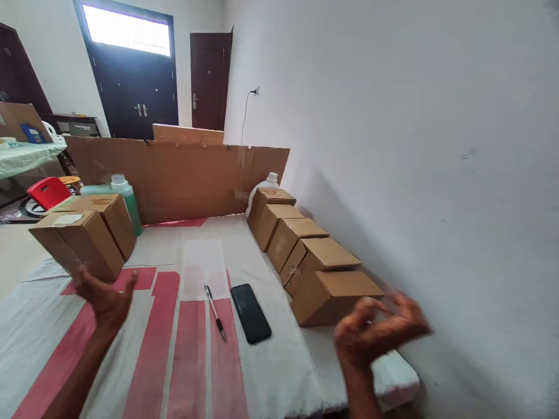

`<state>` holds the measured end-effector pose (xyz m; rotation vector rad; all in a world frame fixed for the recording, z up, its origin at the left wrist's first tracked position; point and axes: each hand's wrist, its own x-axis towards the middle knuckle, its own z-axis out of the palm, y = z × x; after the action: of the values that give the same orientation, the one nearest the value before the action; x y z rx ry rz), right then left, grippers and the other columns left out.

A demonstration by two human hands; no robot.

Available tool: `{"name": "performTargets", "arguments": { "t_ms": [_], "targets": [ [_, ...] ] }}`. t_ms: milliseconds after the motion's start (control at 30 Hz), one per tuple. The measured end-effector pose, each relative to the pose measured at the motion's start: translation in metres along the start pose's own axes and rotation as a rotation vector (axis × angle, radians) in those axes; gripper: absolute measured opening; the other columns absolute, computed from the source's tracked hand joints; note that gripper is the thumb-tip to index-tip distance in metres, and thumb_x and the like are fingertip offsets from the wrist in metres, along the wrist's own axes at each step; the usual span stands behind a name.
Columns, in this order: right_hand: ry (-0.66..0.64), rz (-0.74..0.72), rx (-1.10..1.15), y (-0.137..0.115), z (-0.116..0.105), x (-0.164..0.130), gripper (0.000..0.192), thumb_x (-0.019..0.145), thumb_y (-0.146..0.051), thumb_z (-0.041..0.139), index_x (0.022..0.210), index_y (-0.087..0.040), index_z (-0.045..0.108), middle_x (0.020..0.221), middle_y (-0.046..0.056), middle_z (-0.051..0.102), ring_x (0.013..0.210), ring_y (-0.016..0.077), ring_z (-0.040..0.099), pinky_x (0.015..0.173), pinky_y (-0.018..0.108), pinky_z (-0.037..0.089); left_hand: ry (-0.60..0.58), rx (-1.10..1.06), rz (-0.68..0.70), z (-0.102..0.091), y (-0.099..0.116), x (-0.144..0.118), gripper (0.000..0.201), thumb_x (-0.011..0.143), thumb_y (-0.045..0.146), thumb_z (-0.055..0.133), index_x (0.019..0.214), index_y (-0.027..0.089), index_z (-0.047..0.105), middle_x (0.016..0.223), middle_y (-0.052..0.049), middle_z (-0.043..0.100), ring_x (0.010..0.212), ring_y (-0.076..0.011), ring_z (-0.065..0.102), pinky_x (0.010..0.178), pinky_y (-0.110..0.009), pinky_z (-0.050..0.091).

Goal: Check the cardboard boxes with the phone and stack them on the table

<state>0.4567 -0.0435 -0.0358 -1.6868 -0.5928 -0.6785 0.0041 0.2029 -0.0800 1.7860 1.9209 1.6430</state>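
My left hand [105,297] is open with fingers spread, just in front of the nearer box [78,244] of a cardboard pair at the left; whether it touches the box I cannot tell. At the right, my right hand [378,329] is raised beside the nearest cardboard box [336,297] of a row. Its fingers are bent, apart and partly blurred, with nothing visible in them. Between the hands lie a black phone [251,313] and a pen [215,313] with a black grip. A thin white sheet [203,265] lies behind the pen.
Several boxes [297,227] line the wall side of the cloth-covered table [279,378]. A tall cardboard panel [196,180] closes the back. A green liquid jug [128,201] and a white jug [271,180] stand behind the boxes. A red chair [48,193] is farther left.
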Motion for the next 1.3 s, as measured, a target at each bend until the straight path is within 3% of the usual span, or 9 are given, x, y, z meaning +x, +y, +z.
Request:
{"name": "performTargets", "arguments": {
  "t_ms": [133, 300, 400, 500, 633, 800, 933, 1100, 1300],
  "targets": [
    [-0.038, 0.365, -0.004, 0.072, -0.029, 0.042, 0.081, 0.094, -0.071, 0.026, 0.139, -0.008, 0.051, 0.141, 0.031, 0.052, 0.136, 0.0455, 0.047, 0.111, 0.068, 0.036, -0.29, -0.285, 0.286, 0.031, 0.093, -0.101, 0.098, 0.091, 0.056, 0.066, 0.161, 0.012, 0.014, 0.164, -0.026, 0.025, 0.155, -0.0424, 0.023, 0.126, -0.065, 0.018],
    [-0.4, 0.51, 0.135, 0.094, -0.03, -0.017, 0.087, 0.088, -0.082, 0.023, 0.133, -0.021, 0.064, 0.125, 0.019, 0.071, 0.119, 0.0386, 0.066, 0.09, 0.054, 0.057, -0.99, -0.671, 0.359, 0.073, 0.197, -0.205, 0.092, 0.094, 0.049, 0.065, 0.165, 0.021, 0.015, 0.171, -0.019, 0.02, 0.16, -0.0371, 0.016, 0.129, -0.062, 0.017],
    [-0.464, 0.534, 0.144, 0.092, -0.041, -0.056, 0.085, 0.089, -0.081, 0.03, 0.145, -0.023, 0.055, 0.144, 0.018, 0.062, 0.13, 0.0366, 0.061, 0.102, 0.051, 0.053, -1.31, -0.787, 0.199, 0.09, 0.237, -0.236, 0.101, 0.087, 0.058, 0.07, 0.166, 0.02, 0.018, 0.171, -0.021, 0.021, 0.16, -0.0401, 0.016, 0.129, -0.063, 0.016],
    [-0.513, 0.49, 0.136, 0.076, -0.061, -0.078, 0.075, 0.095, -0.072, 0.036, 0.152, -0.025, 0.047, 0.156, 0.016, 0.05, 0.14, 0.0372, 0.051, 0.113, 0.053, 0.044, -1.308, -0.886, 0.084, 0.08, 0.252, -0.235, 0.104, 0.087, 0.058, 0.071, 0.166, 0.02, 0.017, 0.169, -0.02, 0.026, 0.159, -0.0384, 0.02, 0.13, -0.061, 0.017],
    [-0.588, 0.128, 0.182, 0.02, -0.068, -0.099, 0.061, 0.102, -0.058, 0.037, 0.152, -0.024, 0.048, 0.152, 0.017, 0.052, 0.141, 0.0409, 0.046, 0.113, 0.063, 0.038, -1.11, -0.971, -0.04, 0.038, 0.22, -0.187, 0.082, 0.095, 0.056, 0.063, 0.163, 0.026, 0.028, 0.163, -0.015, 0.041, 0.151, -0.0332, 0.039, 0.125, -0.054, 0.032],
    [-0.871, -0.449, 0.408, -0.078, -0.033, -0.162, 0.064, 0.1, -0.039, 0.05, 0.162, -0.031, 0.034, 0.154, 0.01, 0.055, 0.143, 0.0384, 0.047, 0.111, 0.06, 0.043, -0.641, -0.899, -0.386, -0.009, 0.12, -0.116, 0.068, 0.099, 0.071, 0.033, 0.141, 0.022, 0.056, 0.146, -0.014, 0.061, 0.132, -0.0297, 0.059, 0.103, -0.046, 0.052],
    [-0.972, -0.727, 0.614, -0.134, -0.004, -0.22, 0.084, 0.095, -0.026, 0.061, 0.167, -0.025, 0.019, 0.159, 0.012, 0.05, 0.145, 0.0364, 0.049, 0.113, 0.055, 0.045, -0.409, -0.739, -0.541, -0.049, 0.04, -0.098, 0.072, 0.094, 0.078, 0.033, 0.122, 0.019, 0.064, 0.126, -0.015, 0.072, 0.111, -0.0284, 0.07, 0.087, -0.041, 0.057],
    [-1.135, -0.693, 0.749, -0.164, 0.023, -0.231, 0.08, 0.098, -0.022, 0.054, 0.167, -0.031, 0.014, 0.165, 0.008, 0.038, 0.151, 0.034, 0.039, 0.118, 0.06, 0.04, -0.259, -0.619, -0.644, -0.077, 0.004, -0.103, 0.073, 0.092, 0.078, 0.036, 0.121, 0.016, 0.064, 0.125, -0.017, 0.072, 0.103, -0.0265, 0.072, 0.08, -0.037, 0.056],
    [-1.288, -0.325, 0.749, -0.176, 0.07, -0.186, 0.055, 0.102, -0.039, 0.053, 0.155, -0.028, 0.048, 0.155, 0.01, 0.055, 0.145, 0.0308, 0.048, 0.119, 0.059, 0.04, -0.294, -0.542, -0.575, -0.075, 0.013, -0.086, 0.07, 0.089, 0.077, 0.048, 0.118, 0.017, 0.068, 0.12, -0.014, 0.074, 0.105, -0.027, 0.071, 0.077, -0.036, 0.057]
  ]
}}
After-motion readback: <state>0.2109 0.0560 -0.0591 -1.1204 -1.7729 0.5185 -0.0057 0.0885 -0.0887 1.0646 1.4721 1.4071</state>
